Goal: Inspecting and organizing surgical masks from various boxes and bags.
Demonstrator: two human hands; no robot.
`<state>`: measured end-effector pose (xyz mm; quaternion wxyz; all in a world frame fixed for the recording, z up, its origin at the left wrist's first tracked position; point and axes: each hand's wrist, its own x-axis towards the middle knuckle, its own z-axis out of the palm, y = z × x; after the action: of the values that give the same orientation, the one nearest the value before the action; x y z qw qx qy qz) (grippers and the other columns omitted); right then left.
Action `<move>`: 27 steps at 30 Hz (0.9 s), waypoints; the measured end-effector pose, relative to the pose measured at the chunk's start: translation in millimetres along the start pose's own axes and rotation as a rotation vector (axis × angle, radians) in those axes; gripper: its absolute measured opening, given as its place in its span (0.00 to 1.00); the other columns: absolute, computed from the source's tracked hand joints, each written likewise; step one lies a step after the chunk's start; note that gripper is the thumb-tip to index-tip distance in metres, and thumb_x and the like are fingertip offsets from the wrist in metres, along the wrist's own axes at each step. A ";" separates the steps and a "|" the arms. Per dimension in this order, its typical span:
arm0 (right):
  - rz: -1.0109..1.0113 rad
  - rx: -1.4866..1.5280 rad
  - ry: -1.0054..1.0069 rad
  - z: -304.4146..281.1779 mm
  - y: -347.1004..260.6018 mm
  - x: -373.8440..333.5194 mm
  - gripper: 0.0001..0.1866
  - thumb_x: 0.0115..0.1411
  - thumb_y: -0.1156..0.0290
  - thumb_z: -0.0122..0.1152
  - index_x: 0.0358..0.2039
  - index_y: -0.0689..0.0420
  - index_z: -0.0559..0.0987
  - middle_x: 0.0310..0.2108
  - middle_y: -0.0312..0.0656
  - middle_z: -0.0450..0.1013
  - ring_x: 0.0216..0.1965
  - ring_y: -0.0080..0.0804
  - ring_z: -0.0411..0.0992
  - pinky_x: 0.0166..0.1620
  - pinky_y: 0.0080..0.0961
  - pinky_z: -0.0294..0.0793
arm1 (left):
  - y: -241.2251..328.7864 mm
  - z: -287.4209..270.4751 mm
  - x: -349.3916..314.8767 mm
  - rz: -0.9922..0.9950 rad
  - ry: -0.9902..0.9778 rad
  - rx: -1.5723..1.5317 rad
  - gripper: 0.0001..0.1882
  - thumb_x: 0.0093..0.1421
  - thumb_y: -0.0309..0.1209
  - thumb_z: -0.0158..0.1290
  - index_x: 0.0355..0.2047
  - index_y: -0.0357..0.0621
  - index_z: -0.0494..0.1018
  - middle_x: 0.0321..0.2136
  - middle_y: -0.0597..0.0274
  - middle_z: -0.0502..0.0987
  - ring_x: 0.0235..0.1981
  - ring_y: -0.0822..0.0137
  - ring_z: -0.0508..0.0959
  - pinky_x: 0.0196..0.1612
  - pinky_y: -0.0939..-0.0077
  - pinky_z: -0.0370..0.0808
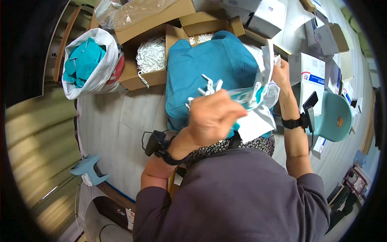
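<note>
Your left hand (211,117) is curled shut around white plastic clips (209,86). Your right hand (281,72) pinches the top of a clear plastic bag (258,94). The bag hangs between both hands (just right of the clips), above the blue cloth (209,60) on the bench (121,129).

Even, soft daylight fills the scene, brightest toward the upper right corner, with only faint shadows on the table (117,117). The left hand (211,117) is smeared by motion blur. Straight edges bow strongly near the rim, which fades into black vignette.
</note>
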<state>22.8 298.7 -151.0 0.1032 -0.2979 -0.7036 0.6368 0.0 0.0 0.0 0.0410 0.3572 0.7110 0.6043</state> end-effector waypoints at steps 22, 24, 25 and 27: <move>0.123 0.048 -0.741 56.7 -57.9 -66.3 0.22 0.52 0.75 0.68 0.48 0.61 0.76 0.38 0.33 0.76 0.36 0.16 0.69 0.40 0.16 0.69 | -64.9 -14.6 -27.4 -0.455 0.446 -0.644 0.10 0.67 0.33 0.53 0.30 0.41 0.74 0.26 0.75 0.69 0.28 0.83 0.64 0.34 0.88 0.59; 0.172 0.113 -0.816 58.6 -48.9 -63.0 0.18 0.52 0.75 0.68 0.45 0.61 0.78 0.36 0.33 0.76 0.35 0.16 0.69 0.39 0.16 0.68 | -66.3 -24.1 -31.1 -0.447 0.373 -0.656 0.12 0.67 0.34 0.52 0.29 0.41 0.73 0.26 0.75 0.67 0.28 0.82 0.62 0.34 0.88 0.58; 0.209 0.111 -0.899 57.2 -43.4 -58.6 0.17 0.52 0.74 0.68 0.43 0.62 0.79 0.35 0.33 0.76 0.34 0.16 0.70 0.38 0.16 0.69 | -66.2 -25.1 -31.6 -0.459 0.372 -0.678 0.12 0.68 0.34 0.52 0.29 0.41 0.73 0.26 0.74 0.68 0.28 0.81 0.63 0.35 0.88 0.58; 0.226 0.042 -0.955 60.4 -45.1 -58.5 0.15 0.53 0.72 0.69 0.41 0.63 0.81 0.35 0.33 0.77 0.32 0.16 0.71 0.36 0.17 0.70 | -63.7 -29.8 -30.9 -0.486 0.372 -0.708 0.13 0.68 0.35 0.51 0.29 0.40 0.73 0.27 0.74 0.68 0.29 0.81 0.63 0.35 0.88 0.58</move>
<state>25.1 215.6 -104.2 -0.2949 -0.0451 -0.6226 0.7235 -20.9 -42.8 -60.2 0.1727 0.0297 0.5192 0.8365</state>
